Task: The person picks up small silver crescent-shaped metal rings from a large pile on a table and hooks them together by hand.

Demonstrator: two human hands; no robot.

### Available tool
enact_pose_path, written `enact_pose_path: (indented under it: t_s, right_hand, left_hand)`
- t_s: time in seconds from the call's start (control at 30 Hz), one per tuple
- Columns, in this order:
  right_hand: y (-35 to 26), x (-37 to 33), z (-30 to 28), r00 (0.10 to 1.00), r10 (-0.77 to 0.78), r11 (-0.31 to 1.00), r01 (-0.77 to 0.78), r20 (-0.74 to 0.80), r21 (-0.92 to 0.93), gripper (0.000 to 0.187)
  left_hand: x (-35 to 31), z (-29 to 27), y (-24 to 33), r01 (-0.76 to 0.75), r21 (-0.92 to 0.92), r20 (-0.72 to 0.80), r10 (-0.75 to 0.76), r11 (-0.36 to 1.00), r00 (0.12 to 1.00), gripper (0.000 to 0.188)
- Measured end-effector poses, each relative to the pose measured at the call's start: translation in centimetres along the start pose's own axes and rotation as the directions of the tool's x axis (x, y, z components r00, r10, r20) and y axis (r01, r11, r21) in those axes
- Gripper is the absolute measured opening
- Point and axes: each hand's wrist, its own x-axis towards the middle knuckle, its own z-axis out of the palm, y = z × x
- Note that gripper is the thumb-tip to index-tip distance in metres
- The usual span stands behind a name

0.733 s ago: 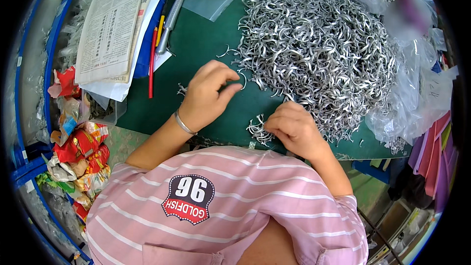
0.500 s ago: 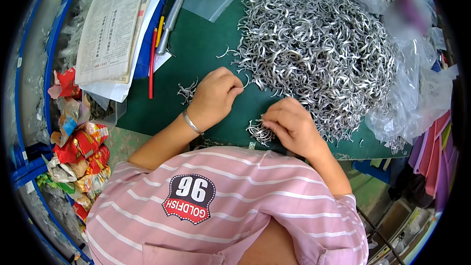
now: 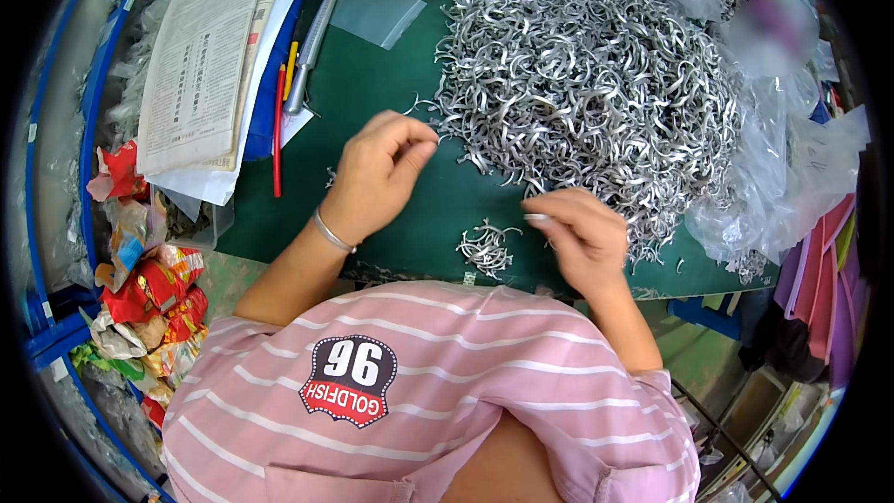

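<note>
On the green counter (image 3: 372, 74), beside the metal pile (image 3: 587, 84): right hand (image 3: 591, 237) pinches one curved piece (image 3: 537, 217); left hand (image 3: 372, 172) nearly closed, hold unclear. Likely piece-by-piece picking; next calls for clean release.

A dark green table (image 3: 372, 70) carries a broad heap of curved silvery pieces (image 3: 587, 93) from its middle to the right. A small pile of similar pieces (image 3: 486, 250) lies at the near edge. Far left are a stack of newspaper and white sheets (image 3: 200, 74), a slim red pen (image 3: 277, 135) and a flat clear bag (image 3: 377, 14).
</note>
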Motion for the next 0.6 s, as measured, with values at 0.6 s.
enact_pose_path:
  t_s: [0.6]
  right_hand:
    - [7.1, -5.8, -18.7, 0.722, -0.148, 0.294, -0.62, -0.676, -0.727, 0.022]
  left_hand:
    - [1.7, -1.6, -1.2, 0.368, -0.291, 0.184, -0.326, 0.883, 0.927, 0.006]
